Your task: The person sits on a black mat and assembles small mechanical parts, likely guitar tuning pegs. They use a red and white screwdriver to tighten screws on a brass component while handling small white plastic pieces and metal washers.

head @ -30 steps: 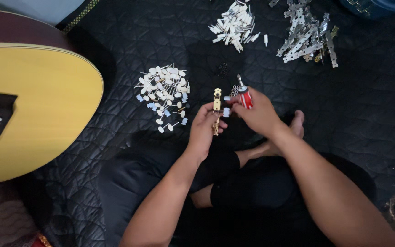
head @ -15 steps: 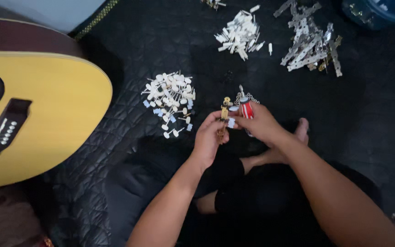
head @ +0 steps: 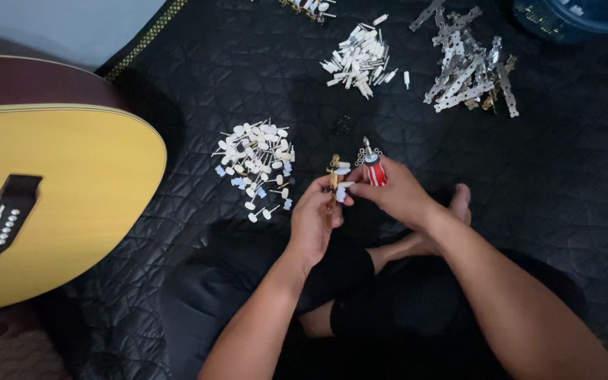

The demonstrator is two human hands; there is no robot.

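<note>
Brass tuner strip (head: pixel 333 184) and red-handled screwdriver (head: pixel 373 169) in hands, over quilted black mat (head: pixel 564 176).

A yellow guitar (head: pixel 58 204) lay at the left on a black quilted mat (head: pixel 233 63). A heap of white pegs (head: pixel 258 165) sat beside it, a second white heap (head: pixel 360 60) lay farther off, near a pile of metal strips (head: pixel 469 74), and a blue tub (head: pixel 578 17) stood in the corner.
</note>
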